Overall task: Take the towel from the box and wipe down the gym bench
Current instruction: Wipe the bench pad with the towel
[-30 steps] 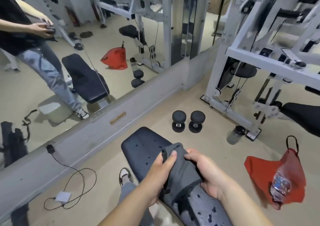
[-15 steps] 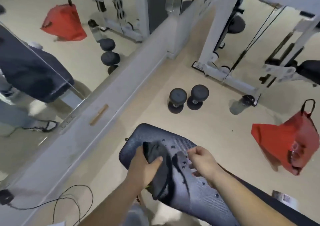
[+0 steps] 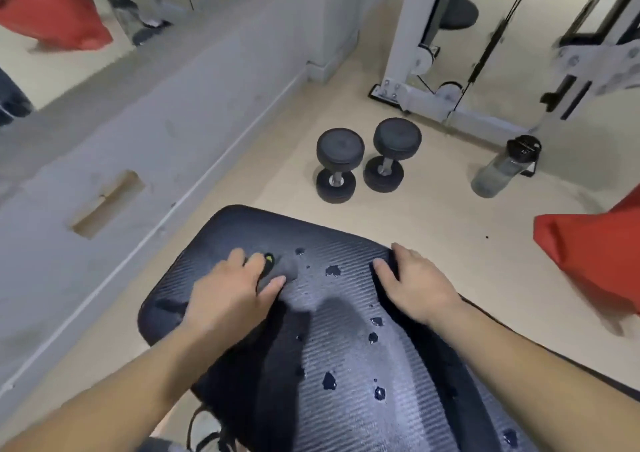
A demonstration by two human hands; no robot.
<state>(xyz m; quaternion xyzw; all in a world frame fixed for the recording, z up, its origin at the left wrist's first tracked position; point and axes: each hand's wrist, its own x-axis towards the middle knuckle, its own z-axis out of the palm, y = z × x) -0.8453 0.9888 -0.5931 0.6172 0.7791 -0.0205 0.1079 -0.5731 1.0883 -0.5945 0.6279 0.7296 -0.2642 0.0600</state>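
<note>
The black ribbed gym bench (image 3: pixel 349 354) fills the lower middle of the head view, with several water drops on its pad. A dark grey towel (image 3: pixel 288 271) with a small yellow-green tag lies on the far left part of the pad. My left hand (image 3: pixel 232 296) presses flat on the towel and covers most of it. My right hand (image 3: pixel 414 287) rests palm down on the pad's far right edge, fingers apart, holding nothing. A dark band runs down the pad below my left hand; whether it is towel or shadow is unclear.
Two black dumbbells (image 3: pixel 341 166) (image 3: pixel 391 155) stand on the beige floor just beyond the bench. A grey water bottle (image 3: pixel 504 167) lies by the white cable machine's base (image 3: pixel 419 95). A red bag (image 3: pixel 595 257) sits at the right. A mirrored wall with a grey ledge (image 3: pixel 145 133) runs along the left.
My left hand has carried the bunched towel down and pressed it flat onto the bench. My right hand has let go and opened onto the pad's right edge. The camera has tilted down.
</note>
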